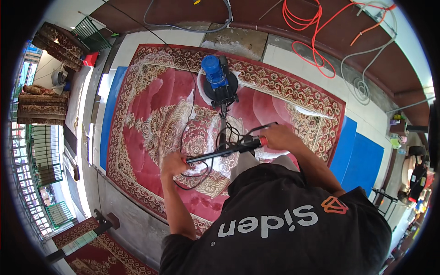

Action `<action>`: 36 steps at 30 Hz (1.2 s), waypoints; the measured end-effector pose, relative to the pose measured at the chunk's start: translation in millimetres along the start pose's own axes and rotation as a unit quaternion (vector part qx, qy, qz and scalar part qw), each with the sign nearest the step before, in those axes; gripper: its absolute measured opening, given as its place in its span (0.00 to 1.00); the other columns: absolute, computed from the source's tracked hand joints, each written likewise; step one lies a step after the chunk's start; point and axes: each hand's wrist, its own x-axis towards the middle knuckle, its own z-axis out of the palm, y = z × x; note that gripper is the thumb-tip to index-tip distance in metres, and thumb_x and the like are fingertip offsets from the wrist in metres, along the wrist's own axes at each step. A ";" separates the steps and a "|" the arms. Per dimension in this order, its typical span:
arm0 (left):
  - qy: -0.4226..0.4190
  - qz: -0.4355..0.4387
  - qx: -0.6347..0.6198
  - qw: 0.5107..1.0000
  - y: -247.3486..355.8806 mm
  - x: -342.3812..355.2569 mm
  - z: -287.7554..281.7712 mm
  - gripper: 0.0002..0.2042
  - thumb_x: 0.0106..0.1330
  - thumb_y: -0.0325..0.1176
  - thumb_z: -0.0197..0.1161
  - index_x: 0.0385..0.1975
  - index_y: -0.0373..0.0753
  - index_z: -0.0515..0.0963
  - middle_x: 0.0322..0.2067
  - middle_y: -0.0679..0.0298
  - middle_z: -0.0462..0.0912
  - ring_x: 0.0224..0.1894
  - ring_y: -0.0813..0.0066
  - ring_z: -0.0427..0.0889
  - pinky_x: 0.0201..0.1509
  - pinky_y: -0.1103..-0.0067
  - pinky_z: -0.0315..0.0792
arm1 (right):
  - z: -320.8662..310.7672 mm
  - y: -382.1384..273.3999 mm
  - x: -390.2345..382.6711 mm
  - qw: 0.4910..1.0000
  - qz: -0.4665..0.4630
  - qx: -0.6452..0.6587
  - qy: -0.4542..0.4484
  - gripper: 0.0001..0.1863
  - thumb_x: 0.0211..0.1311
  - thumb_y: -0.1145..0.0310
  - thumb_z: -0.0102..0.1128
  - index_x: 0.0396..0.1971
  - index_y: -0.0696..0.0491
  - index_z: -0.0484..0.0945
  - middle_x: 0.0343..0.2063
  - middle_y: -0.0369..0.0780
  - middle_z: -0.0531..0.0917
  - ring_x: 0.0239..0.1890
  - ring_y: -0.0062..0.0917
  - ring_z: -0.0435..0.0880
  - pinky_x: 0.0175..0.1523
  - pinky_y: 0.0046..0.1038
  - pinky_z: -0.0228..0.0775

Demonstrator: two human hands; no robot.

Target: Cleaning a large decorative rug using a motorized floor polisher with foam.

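Note:
Both my hands hold the black crossbar handle (215,155) of a rotary floor scrubber. My left hand (174,164) wraps round the left grip, and my right hand (277,137) is closed on the right grip, where a bit of red shows. From the bar a dark shaft runs away to the scrubber's blue motor (211,68) and round black base, which stand on the far part of a large red patterned rug (160,91). White foam (309,112) streaks the wet pile. A black cable (208,176) loops round the handle and hangs below it.
Blue mats (362,158) stick out from under the rug on both sides. Orange hose (316,50) and grey hose (362,91) lie coiled at the far right. Rolled or hung rugs (42,106) are at the left. A metal post (87,238) crosses the lower left.

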 end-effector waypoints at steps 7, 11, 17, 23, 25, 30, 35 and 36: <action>-0.010 0.017 0.041 0.999 47.6 -64.3 30.3 0.08 0.45 0.40 0.71 0.22 0.45 0.87 0.27 0.56 0.88 0.35 0.51 0.88 0.42 0.60 0.81 | 47.2 -9.5 -112.5 0.998 0.031 0.054 -0.007 0.12 0.56 0.64 0.67 0.39 0.50 0.83 0.33 0.47 0.88 0.40 0.49 0.89 0.43 0.53 0.81; -0.040 0.046 0.066 0.996 63.8 -84.4 45.9 0.08 0.44 0.40 0.73 0.23 0.45 0.88 0.27 0.55 0.88 0.35 0.50 0.88 0.43 0.60 0.81 | 60.1 -14.2 -163.2 0.995 0.067 0.074 0.000 0.12 0.55 0.64 0.67 0.40 0.50 0.84 0.34 0.48 0.88 0.40 0.49 0.89 0.43 0.52 0.81; -0.039 0.110 0.097 0.988 102.7 -87.3 73.7 0.12 0.42 0.42 0.77 0.26 0.46 0.89 0.27 0.55 0.88 0.35 0.50 0.88 0.43 0.61 0.82 | 102.8 -15.9 -249.4 0.982 0.142 0.117 0.031 0.12 0.55 0.66 0.66 0.40 0.51 0.84 0.33 0.49 0.89 0.39 0.50 0.90 0.43 0.53 0.81; -0.062 0.189 0.158 0.967 168.8 -77.2 79.5 0.09 0.44 0.39 0.71 0.24 0.44 0.89 0.27 0.52 0.88 0.35 0.48 0.88 0.45 0.60 0.82 | 130.9 -21.9 -324.0 0.965 0.211 0.145 0.053 0.12 0.55 0.69 0.65 0.39 0.54 0.83 0.32 0.52 0.88 0.39 0.51 0.89 0.44 0.53 0.81; -0.073 0.213 0.176 0.958 191.3 -70.1 83.6 0.09 0.44 0.37 0.68 0.24 0.44 0.89 0.27 0.50 0.88 0.36 0.46 0.88 0.45 0.59 0.82 | 140.8 -22.6 -345.3 0.950 0.259 0.171 0.043 0.14 0.56 0.66 0.65 0.42 0.52 0.85 0.35 0.54 0.88 0.42 0.51 0.89 0.48 0.53 0.80; -0.079 0.264 0.215 0.937 255.0 -40.8 91.2 0.08 0.44 0.36 0.65 0.23 0.43 0.87 0.28 0.50 0.88 0.36 0.46 0.88 0.45 0.58 0.81 | 177.6 -16.6 -382.2 0.917 0.328 0.201 0.101 0.13 0.54 0.67 0.65 0.40 0.54 0.85 0.34 0.54 0.88 0.42 0.52 0.89 0.49 0.53 0.79; -0.086 0.351 0.264 0.894 332.3 -0.4 94.4 0.09 0.44 0.38 0.66 0.24 0.44 0.88 0.29 0.49 0.88 0.37 0.45 0.88 0.45 0.59 0.81 | 204.8 0.8 -401.0 0.883 0.388 0.204 0.169 0.13 0.52 0.71 0.64 0.39 0.54 0.85 0.33 0.53 0.87 0.41 0.53 0.88 0.48 0.53 0.79; -0.078 0.358 0.267 0.891 343.5 6.1 97.2 0.09 0.44 0.38 0.67 0.24 0.44 0.88 0.29 0.48 0.88 0.37 0.45 0.88 0.45 0.59 0.81 | 214.3 6.4 -402.8 0.876 0.397 0.210 0.174 0.13 0.52 0.71 0.64 0.39 0.54 0.85 0.33 0.53 0.87 0.41 0.53 0.88 0.48 0.53 0.79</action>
